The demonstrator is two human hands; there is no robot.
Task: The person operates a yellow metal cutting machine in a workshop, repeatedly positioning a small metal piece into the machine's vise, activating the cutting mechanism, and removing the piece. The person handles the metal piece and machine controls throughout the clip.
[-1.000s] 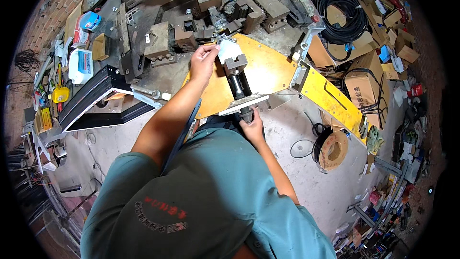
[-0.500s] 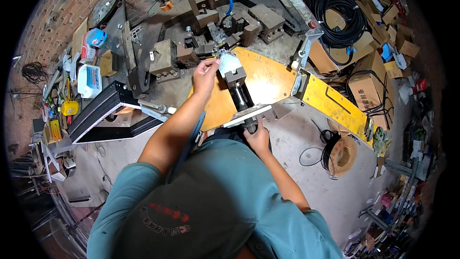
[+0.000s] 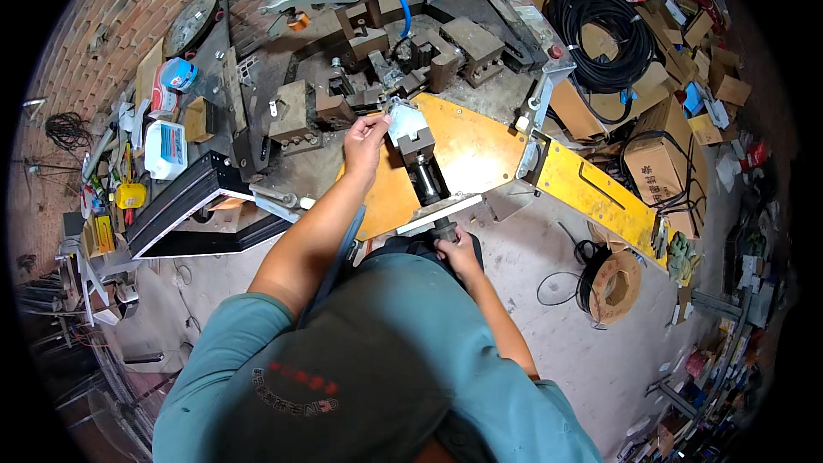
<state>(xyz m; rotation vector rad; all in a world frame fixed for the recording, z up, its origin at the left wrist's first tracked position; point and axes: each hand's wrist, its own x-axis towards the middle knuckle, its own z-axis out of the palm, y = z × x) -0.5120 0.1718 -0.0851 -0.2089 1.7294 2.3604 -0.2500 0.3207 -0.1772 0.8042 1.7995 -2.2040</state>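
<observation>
While the left hand (image 3: 367, 139) pinches the small metal piece (image 3: 403, 120) at centre frame, steady it squarely in the vise (image 3: 422, 163). Right hand (image 3: 456, 250) grips the vise handle (image 3: 445, 230); turn slowly.

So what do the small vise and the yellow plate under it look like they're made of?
The vise looks like bare steel: dull grey jaws and a shiny screw. The yellow plate seems to be painted sheet metal, flat with a matte coat. The left hand touches the jaw end; the right hand grips the handle.
</observation>
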